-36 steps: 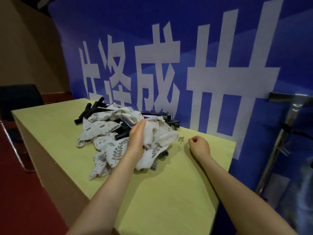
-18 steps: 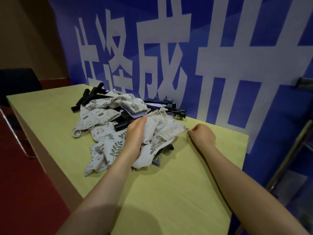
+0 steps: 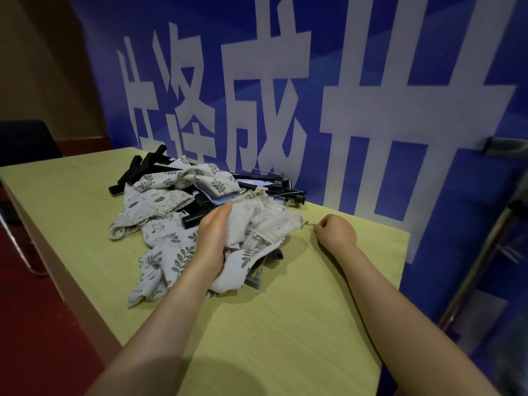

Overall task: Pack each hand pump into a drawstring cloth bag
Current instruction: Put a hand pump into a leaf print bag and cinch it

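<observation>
Where bags (image 3: 171, 247) pile, leaf-print cloth, blk pumps (image 3: 137, 170)

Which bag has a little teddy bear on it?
The small cloth bag just left of the left hand. Its print shows a tiny bear; neighbouring bags show leaves or are plain.

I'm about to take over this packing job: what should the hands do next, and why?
Probably lift the plain bag clear of the pile and open its mouth. The left hand already grips that bag, the right hand pinches a small metal piece at its corner, and the black pumps lie loose among the cloth, none visibly bagged.
</observation>
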`<state>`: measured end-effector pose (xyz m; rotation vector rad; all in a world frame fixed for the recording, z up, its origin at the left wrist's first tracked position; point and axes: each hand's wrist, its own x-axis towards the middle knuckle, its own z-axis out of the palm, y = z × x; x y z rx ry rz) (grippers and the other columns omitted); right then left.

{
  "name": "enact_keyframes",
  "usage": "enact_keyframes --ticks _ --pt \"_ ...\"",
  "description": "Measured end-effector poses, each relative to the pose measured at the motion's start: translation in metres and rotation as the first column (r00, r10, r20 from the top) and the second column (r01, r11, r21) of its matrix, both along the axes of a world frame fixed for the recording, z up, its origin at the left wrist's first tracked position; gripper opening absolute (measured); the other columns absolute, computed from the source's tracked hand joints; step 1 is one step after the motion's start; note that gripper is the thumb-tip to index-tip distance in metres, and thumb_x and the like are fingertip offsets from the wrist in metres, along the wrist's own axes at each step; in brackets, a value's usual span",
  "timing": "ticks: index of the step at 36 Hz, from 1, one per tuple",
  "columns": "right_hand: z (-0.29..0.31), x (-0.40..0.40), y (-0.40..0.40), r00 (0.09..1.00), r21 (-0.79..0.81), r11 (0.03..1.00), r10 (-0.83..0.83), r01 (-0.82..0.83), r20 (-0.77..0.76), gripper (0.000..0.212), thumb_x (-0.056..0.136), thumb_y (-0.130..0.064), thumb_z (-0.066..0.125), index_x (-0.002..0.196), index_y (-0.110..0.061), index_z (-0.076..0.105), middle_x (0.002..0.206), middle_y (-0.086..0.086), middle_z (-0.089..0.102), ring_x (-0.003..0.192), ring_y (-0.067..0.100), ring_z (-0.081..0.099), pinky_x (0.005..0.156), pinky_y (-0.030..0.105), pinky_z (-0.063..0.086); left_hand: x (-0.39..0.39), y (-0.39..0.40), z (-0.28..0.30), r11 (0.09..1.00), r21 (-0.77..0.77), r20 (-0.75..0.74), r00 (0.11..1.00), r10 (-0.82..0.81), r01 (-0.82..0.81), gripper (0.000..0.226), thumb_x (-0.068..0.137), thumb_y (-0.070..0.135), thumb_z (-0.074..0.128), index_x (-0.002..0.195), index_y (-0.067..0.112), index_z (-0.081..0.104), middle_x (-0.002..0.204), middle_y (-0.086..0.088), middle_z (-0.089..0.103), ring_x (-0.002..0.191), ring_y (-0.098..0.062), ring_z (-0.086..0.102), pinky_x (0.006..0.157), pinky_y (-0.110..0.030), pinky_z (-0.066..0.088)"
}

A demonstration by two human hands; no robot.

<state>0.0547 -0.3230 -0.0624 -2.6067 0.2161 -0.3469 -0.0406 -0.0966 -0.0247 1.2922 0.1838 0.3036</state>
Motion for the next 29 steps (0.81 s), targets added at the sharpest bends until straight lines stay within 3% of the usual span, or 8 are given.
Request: enact_keyframes --ticks 3,6,9,11,14,17,24,29 --pt "0.004 -0.008 0.003 0.997 0.196 0.979 0.05 -0.061 0.06 0.019 0.096 -0.025 0.054 0.1 -0.008 0.062 0.094 0.007 0.067 0.086 0.023 0.06 0.077 0.035 0.05 -0.002 0.0 0.002 1.0 -0.022 -0.011 1.0 -0.014 0.014 0.015 0.097 0.03 0.054 0.105 0.021 0.063 0.099 0.0 0.068 0.092 -0.02 0.064 0.081 -0.034 0.051" --pt "0.021 -0.033 0.019 0.963 0.627 0.749 0.053 -0.213 0.264 0.013 0.095 -0.022 0.056 0.094 -0.01 0.061 0.079 0.002 0.065 0.071 0.014 0.059 0.066 0.035 0.056 -0.002 0.001 0.002 0.999 -0.031 -0.002 0.999 -0.04 0.04 0.023 0.095 0.03 0.056 0.11 0.015 0.066 0.096 -0.004 0.071 0.085 -0.02 0.066 0.071 -0.032 0.051" --pt "0.044 -0.07 0.043 0.862 0.711 0.541 0.051 -0.448 0.505 0.008 0.094 -0.017 0.06 0.088 -0.012 0.059 0.067 -0.004 0.058 0.056 0.005 0.05 0.053 0.019 0.043 -0.006 0.0 0.005 0.995 -0.059 0.001 0.997 -0.079 0.079 0.029 0.094 0.033 0.058 0.112 0.013 0.067 0.089 -0.005 0.071 0.073 -0.021 0.066 0.058 -0.029 0.049" --pt "0.053 -0.093 0.061 0.788 0.661 0.469 0.138 -0.585 0.6 0.008 0.093 -0.011 0.06 0.086 -0.013 0.058 0.069 -0.003 0.058 0.058 0.006 0.053 0.054 0.017 0.045 -0.006 0.001 0.007 0.988 -0.105 0.018 0.994 -0.112 0.113 0.033 0.093 0.036 0.059 0.114 0.012 0.067 0.101 -0.01 0.072 0.081 -0.028 0.069 0.063 -0.033 0.052" --pt "0.051 -0.112 0.083 0.68 0.466 0.544 0.3 -0.698 0.669 0.01 0.093 -0.011 0.06 0.086 -0.016 0.057 0.077 -0.004 0.06 0.065 0.006 0.059 0.059 0.02 0.05 -0.01 0.005 0.013 0.964 -0.166 0.076 0.977 -0.198 0.208 0.045 0.091 0.041 0.059 0.121 0.008 0.064 0.121 -0.025 0.063 0.105 -0.039 0.063 0.087 -0.047 0.05" --pt "0.049 -0.114 0.088 0.551 0.198 0.688 0.341 -0.699 0.762 0.006 0.091 -0.02 0.062 0.09 -0.023 0.057 0.078 -0.011 0.06 0.069 0.007 0.059 0.059 0.021 0.049 -0.017 0.011 0.016 0.929 -0.272 0.099 0.967 -0.234 0.252 0.054 0.087 0.042 0.061 0.129 0.007 0.058 0.128 -0.027 0.058 0.112 -0.039 0.059 0.093 -0.049 0.048" --pt "0.077 -0.151 0.083 0.543 0.539 0.449 -0.134 -0.713 0.829 0.014 0.096 -0.011 0.056 0.088 -0.022 0.054 0.072 -0.011 0.054 0.064 0.005 0.048 0.059 0.019 0.044 -0.037 0.027 0.026 0.947 -0.265 0.098 0.982 -0.161 0.182 0.042 0.097 0.034 0.052 0.125 0.004 0.06 0.114 -0.018 0.068 0.097 -0.028 0.069 0.076 -0.035 0.055" --pt "0.094 -0.172 0.075 0.672 0.558 0.497 0.07 -0.665 0.738 0.012 0.098 -0.016 0.052 0.092 -0.018 0.061 0.071 -0.008 0.055 0.06 0.001 0.046 0.056 0.016 0.042 -0.059 0.038 0.033 0.982 -0.154 0.085 0.992 -0.097 0.109 0.037 0.096 0.028 0.055 0.126 0.007 0.06 0.118 -0.015 0.068 0.106 -0.027 0.067 0.086 -0.038 0.053"
